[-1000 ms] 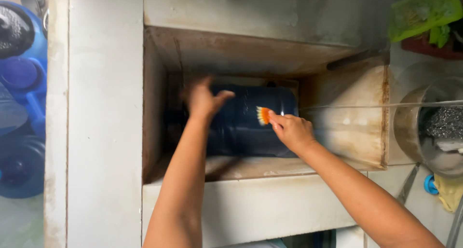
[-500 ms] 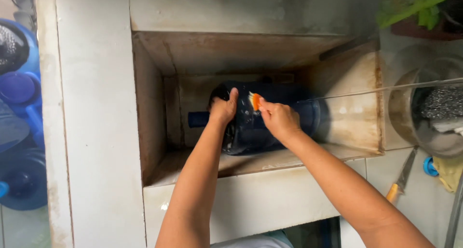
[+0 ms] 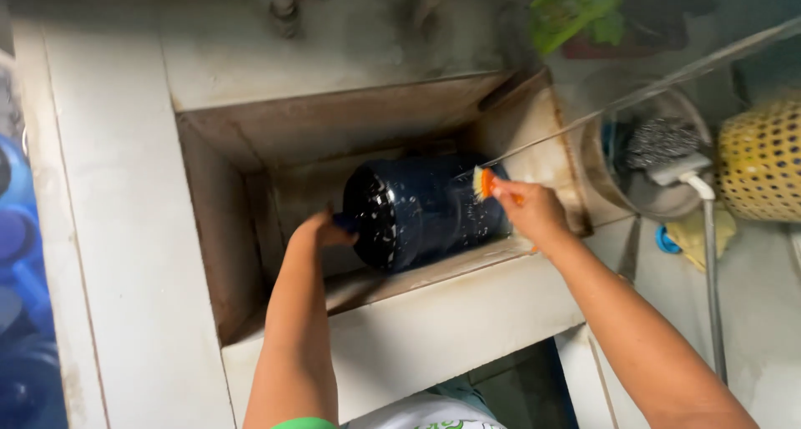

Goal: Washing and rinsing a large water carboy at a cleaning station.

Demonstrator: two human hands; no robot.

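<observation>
Inside a deep, stained concrete sink (image 3: 250, 195) set into a pale tiled counter (image 3: 117, 229), a large dark blue water jug (image 3: 421, 208) lies on its side. At its neck end, the left hand (image 3: 321, 229) curls its grip around the jug's mouth. At the far end, the right hand (image 3: 530, 212) pinches an orange-and-yellow scrub sponge (image 3: 483, 183) against the jug's base.
</observation>
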